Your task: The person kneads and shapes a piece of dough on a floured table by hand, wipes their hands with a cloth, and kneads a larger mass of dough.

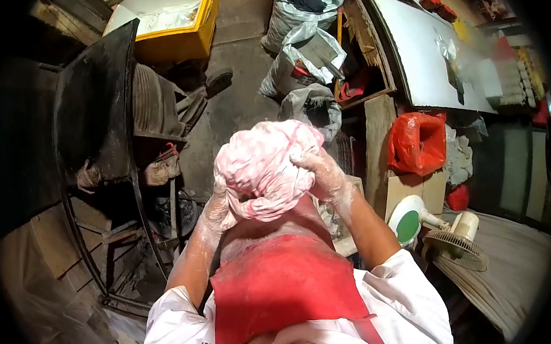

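Observation:
A crumpled pink-and-white cloth (266,163) is bunched up in front of my chest, held up between both hands. My left hand (218,203) grips its left side, with most of the fingers hidden behind the folds. On the right side, my right hand (320,171) is closed on the cloth, fingers pressed into it. Whitish powder or paste coats both hands and the forearms. Below the bundle hangs a red apron (288,286), worn over a white shirt. Whether anything is wrapped inside the cloth cannot be seen.
A dark metal frame (131,111) stands at the left. A yellow box (178,45) is at the far left, and stuffed sacks (298,62) stand ahead. Right are a white-topped table (425,58), a red plastic bag (402,143) and a small fan (457,246).

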A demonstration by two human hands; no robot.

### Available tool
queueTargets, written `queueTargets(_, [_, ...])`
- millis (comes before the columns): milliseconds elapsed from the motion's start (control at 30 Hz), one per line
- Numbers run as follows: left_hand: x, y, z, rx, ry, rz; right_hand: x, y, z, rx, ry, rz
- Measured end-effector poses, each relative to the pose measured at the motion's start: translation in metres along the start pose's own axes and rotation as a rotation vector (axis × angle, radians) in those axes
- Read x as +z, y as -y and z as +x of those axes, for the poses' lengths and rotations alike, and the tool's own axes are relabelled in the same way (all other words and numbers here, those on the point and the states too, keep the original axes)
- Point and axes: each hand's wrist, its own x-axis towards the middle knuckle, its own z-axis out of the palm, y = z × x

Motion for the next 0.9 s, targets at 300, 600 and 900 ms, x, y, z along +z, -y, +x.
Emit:
queueTargets(300, [0.103,-0.020,-0.035,0.239,-0.367,-0.095,-0.058,-0.008,-0.014,-0.012,-0.342,-0.537])
queueTargets(600, [0.203,-0.011,-0.083,0.417,0.858,0.780,-0.082,-0.031,-0.044,0.133,-0.280,-0.915])
queueTargets(900, [0.245,0.058,-0.044,0.396,1.184,0.746,-0.098,-0.043,-0.064,-0.036,-0.049,-1.375])
